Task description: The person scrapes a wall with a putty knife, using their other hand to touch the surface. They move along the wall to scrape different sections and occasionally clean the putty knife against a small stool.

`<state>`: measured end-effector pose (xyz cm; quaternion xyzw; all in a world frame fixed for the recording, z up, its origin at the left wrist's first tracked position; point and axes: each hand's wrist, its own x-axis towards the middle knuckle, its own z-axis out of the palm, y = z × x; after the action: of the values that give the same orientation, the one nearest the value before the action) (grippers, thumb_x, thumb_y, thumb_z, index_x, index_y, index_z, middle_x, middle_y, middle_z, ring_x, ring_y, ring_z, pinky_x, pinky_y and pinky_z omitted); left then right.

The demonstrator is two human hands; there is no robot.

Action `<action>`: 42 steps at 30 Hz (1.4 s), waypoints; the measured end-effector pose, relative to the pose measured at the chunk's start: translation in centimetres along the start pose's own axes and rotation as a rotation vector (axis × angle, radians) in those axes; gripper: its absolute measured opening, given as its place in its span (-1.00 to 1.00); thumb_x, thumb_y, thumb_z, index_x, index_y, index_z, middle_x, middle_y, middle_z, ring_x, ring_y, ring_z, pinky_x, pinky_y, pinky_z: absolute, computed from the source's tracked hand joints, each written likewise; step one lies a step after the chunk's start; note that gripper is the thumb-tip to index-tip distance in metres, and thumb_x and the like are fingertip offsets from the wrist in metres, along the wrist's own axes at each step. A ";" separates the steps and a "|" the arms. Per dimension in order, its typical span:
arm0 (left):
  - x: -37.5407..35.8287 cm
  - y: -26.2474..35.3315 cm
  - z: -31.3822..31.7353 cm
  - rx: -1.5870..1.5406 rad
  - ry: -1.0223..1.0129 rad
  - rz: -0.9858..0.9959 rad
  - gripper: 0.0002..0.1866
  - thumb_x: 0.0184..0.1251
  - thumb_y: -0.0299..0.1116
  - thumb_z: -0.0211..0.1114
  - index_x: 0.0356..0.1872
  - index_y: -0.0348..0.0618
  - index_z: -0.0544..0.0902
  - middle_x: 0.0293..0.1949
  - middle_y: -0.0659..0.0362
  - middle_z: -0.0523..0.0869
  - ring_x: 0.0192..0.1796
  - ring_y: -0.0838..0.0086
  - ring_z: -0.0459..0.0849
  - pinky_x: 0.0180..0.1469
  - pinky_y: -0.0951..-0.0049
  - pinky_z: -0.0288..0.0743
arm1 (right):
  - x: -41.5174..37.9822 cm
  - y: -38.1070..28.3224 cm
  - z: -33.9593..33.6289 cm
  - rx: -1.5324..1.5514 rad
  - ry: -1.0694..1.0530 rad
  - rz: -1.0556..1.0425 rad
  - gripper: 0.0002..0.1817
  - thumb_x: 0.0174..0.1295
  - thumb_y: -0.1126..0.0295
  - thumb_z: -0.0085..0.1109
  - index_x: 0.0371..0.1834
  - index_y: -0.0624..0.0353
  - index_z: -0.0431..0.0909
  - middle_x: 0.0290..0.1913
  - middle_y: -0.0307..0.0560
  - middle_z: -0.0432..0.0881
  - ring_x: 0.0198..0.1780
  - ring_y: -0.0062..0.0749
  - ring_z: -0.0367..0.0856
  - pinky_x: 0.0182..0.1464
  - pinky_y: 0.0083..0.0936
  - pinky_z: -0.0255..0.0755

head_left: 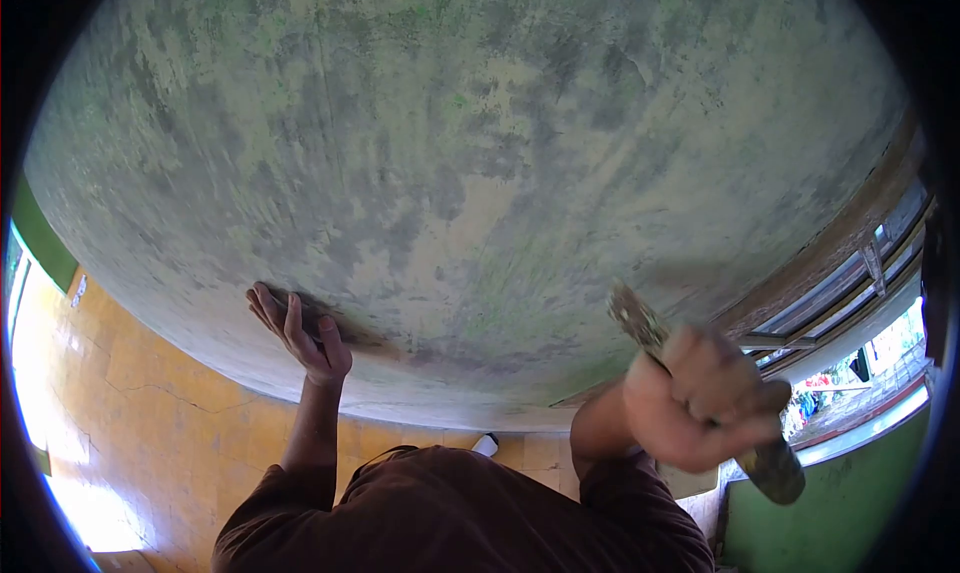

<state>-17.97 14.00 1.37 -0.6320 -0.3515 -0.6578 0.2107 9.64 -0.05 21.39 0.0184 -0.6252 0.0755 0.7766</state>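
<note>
A large wall (450, 173), patchy in grey, green and beige, fills most of the head view. My left hand (302, 335) rests with its palm toward the wall, low on the left, fingers stretched out and holding nothing. On the right, my right hand (700, 398) is closed in a fist around a scraper-like tool (637, 318). Its worn, flat end points up and left, right by the wall surface. The rounded handle end (778, 476) sticks out below the fist. Motion smears this hand slightly, and the fingers hide the middle of the tool.
A wooden window frame with slats (865, 263) borders the wall on the right. Below it is a green panel (830, 523). Orange-yellow tiled floor (170, 393) spreads at lower left, with bright light near a green edge (42, 238). A small white object (486, 443) lies beyond my torso.
</note>
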 end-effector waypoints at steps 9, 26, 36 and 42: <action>-0.6 -0.1 0.1 -0.004 -0.011 -0.034 -0.51 0.39 -0.31 -0.02 0.31 -0.24 0.28 0.44 -0.34 0.05 0.50 -0.24 -0.09 0.44 -0.25 -0.35 | 0.2 -0.2 0.0 0.032 0.125 -0.039 -0.66 0.44 0.14 -0.12 -0.48 0.05 0.22 -0.67 -0.31 0.23 -0.70 -0.64 0.08 -0.61 -0.56 -0.07; -0.1 0.1 0.1 0.010 -0.009 -0.027 -0.51 0.38 -0.32 -0.02 0.30 -0.24 0.27 0.44 -0.33 0.04 0.51 -0.24 -0.11 0.44 -0.26 -0.35 | 0.4 0.7 -0.5 -0.007 0.065 0.008 -0.67 0.46 0.16 -0.11 -0.47 0.05 0.22 -0.69 -0.34 0.22 -0.71 -0.65 0.01 -0.59 -0.59 -0.07; -0.3 0.1 0.1 0.019 -0.011 -0.026 -0.50 0.38 -0.31 -0.02 0.31 -0.25 0.27 0.45 -0.33 0.03 0.51 -0.23 -0.10 0.44 -0.25 -0.35 | 0.1 0.3 -0.2 -0.034 0.104 0.050 -0.64 0.41 0.07 -0.06 -0.49 0.02 0.24 -0.71 -0.36 0.22 -0.72 -0.67 0.04 -0.58 -0.57 -0.04; -0.2 0.1 0.1 0.012 -0.004 -0.029 -0.50 0.38 -0.32 -0.02 0.31 -0.26 0.27 0.45 -0.33 0.03 0.51 -0.24 -0.11 0.44 -0.25 -0.35 | -1.0 1.0 -0.7 -0.024 0.261 -0.010 -0.68 0.39 0.15 -0.01 -0.49 0.00 0.25 -0.71 -0.37 0.23 -0.73 -0.67 0.05 -0.60 -0.57 -0.05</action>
<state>-17.79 14.01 1.18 -0.6269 -0.3650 -0.6572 0.2045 10.00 0.92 20.19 0.0021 -0.5196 0.0661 0.8519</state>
